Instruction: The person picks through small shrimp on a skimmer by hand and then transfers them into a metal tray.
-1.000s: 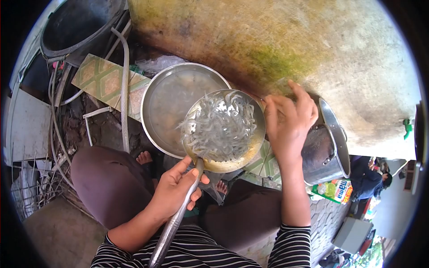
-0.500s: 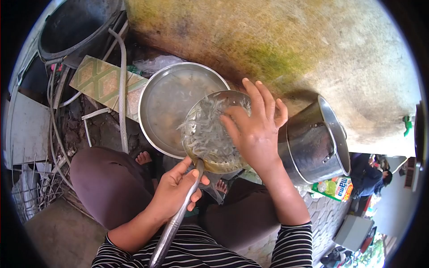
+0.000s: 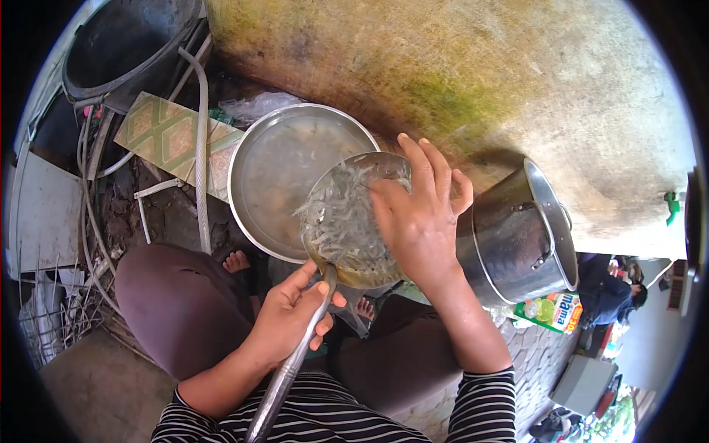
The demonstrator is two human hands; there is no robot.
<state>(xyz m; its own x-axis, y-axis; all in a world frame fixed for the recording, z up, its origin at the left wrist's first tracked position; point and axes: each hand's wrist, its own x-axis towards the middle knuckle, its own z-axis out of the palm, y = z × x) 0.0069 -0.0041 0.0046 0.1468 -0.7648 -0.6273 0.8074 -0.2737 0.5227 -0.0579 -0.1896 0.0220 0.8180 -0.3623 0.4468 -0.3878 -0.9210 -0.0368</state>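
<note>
Left hand [image 3: 295, 314]: is holding the ladle [image 3: 369, 276] by its handle [image 3: 284, 373] close to the bowl, the thumb lying along the metal and the fingers curling around loosely.
Right hand [image 3: 423, 225]: is reaching over the right side of the ladle, bending the thumb and forefinger down at the shrimp [image 3: 343, 221] while the other fingers are spreading upward; whether the tips are pinching a shrimp, one cannot tell.
Shrimp: are lying in a heap in the ladle, small, greyish and translucent, some sticking out past its left edge.
Ladle: is overlapping the lower right rim of the basin [image 3: 255, 221] in the view; whether the two are touching, one cannot tell.
Basin: is holding cloudy water, with pale bits showing in it, and is standing near the wall [image 3: 532, 81].
Pot [image 3: 513, 247]: is standing to the right of the right hand, next to the wall, its side handle hanging toward the packet [image 3: 550, 310].
Packet: is lying just beside the pot, showing green, white and orange print.
Hose [image 3: 201, 140]: is running down across the patterned tile [image 3: 166, 133], left of the basin.
Tub [image 3: 125, 52]: is standing at the upper left, dark inside.
Plastic [image 3: 266, 107]: is lying crumpled behind the basin.
Co-worker [image 3: 607, 292]: is showing small at the far right, wearing dark clothing.
Tap [image 3: 672, 208]: is jutting out green at the right.
</note>
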